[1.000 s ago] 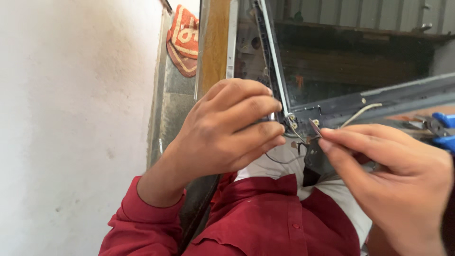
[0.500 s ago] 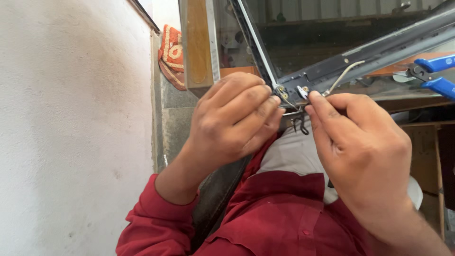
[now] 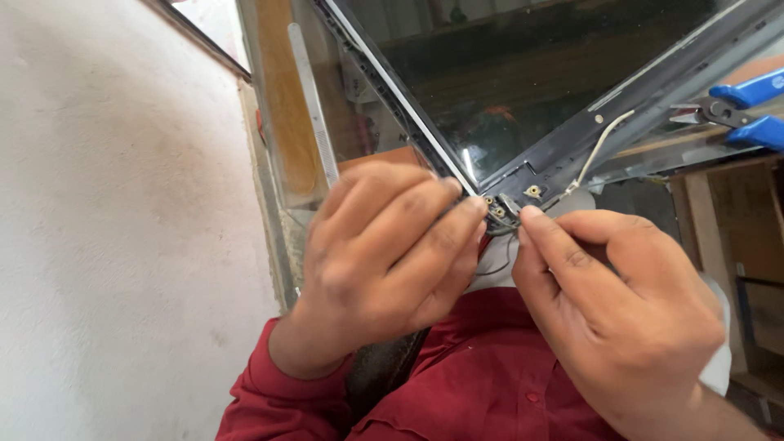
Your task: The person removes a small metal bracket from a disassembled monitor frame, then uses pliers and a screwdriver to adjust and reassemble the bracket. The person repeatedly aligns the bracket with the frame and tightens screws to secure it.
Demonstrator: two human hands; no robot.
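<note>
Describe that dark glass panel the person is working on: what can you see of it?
The panel is a flat, glossy dark screen in a thin dark frame, held tilted with one corner pointing down toward the person. Its glass reflects the room. Small brass screw posts sit at that corner, and a thin white wire runs along the frame's lower edge. The left hand and right hand meet at that corner.

Single head view, looking steeply down, close on hands (image 3: 490, 286) at lap; wall at left.

Both hands (image 3: 506, 286) below panel corner (image 3: 502, 200), pliers (image 3: 735, 106) right, wall (image 3: 106, 245) left
</note>
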